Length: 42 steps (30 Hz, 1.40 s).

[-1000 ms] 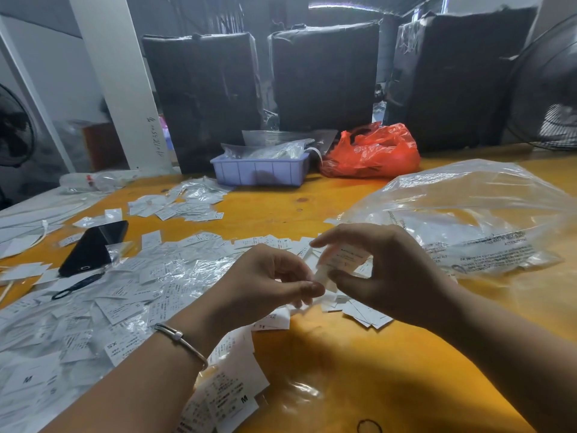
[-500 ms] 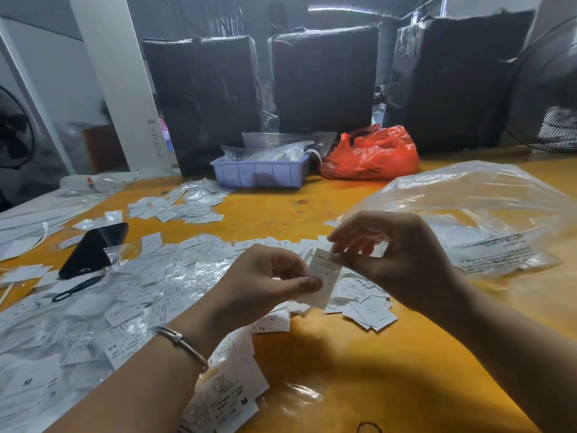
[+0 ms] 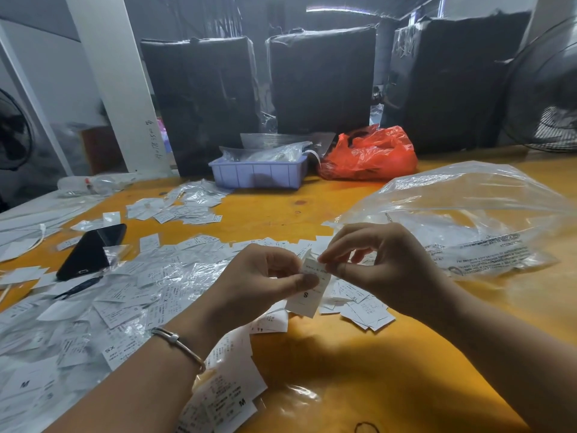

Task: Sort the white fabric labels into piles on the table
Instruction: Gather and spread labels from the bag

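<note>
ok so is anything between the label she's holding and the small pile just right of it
Nothing visible. The label, marked S, is pinched by the left hand and right hand; the small pile lies just beyond on the table, with only the right hand above it.

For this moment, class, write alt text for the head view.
Both hands, left hand and right hand, pinch one white label marked S above an orange table strewn with labels; a clear plastic bag lies right.

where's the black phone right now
In the head view, the black phone lies on the table's left side, among scattered white labels, left of the left hand.
</note>
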Tool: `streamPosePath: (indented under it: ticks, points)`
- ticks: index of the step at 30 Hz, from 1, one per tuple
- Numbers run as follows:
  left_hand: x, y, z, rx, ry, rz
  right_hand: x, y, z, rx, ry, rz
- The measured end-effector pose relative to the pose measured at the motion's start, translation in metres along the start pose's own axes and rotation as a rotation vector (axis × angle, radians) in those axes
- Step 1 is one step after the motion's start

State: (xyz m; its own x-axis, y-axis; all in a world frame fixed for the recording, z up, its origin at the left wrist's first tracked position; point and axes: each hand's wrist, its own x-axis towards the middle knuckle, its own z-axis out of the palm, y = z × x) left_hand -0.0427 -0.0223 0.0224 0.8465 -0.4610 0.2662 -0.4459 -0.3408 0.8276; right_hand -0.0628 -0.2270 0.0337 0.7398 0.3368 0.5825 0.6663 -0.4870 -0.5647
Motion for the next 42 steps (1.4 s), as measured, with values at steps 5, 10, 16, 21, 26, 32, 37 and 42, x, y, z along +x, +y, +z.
streamPosePath:
  ticks: [5,10,16,21,26,32,37,42]
  points:
    - [0.0,0.0,0.001,0.002,-0.008,0.002,-0.001,-0.001,0.002,-0.008,0.038,0.007]
    - [0.0,0.001,0.001,0.001,0.0,-0.002,-0.002,-0.004,0.002,0.014,0.063,0.011]
    - [0.0,0.001,0.002,0.017,0.01,0.036,-0.002,-0.004,0.006,0.049,0.005,0.015]
    - [0.0,0.001,-0.001,0.027,0.023,-0.006,-0.001,0.001,0.003,0.082,-0.046,0.082]
    - [0.004,-0.012,-0.018,0.276,0.27,-0.07,0.003,0.026,-0.008,-0.322,0.241,0.247]
    - [0.006,-0.029,-0.025,0.496,0.412,-0.34,0.006,0.063,-0.027,-0.802,0.193,0.614]
    - [0.003,-0.026,-0.026,0.496,0.415,-0.403,0.003,0.084,-0.042,-0.952,0.145,0.734]
    - [0.005,-0.025,-0.022,0.6,0.375,-0.371,0.002,0.095,-0.043,-0.932,0.055,0.818]
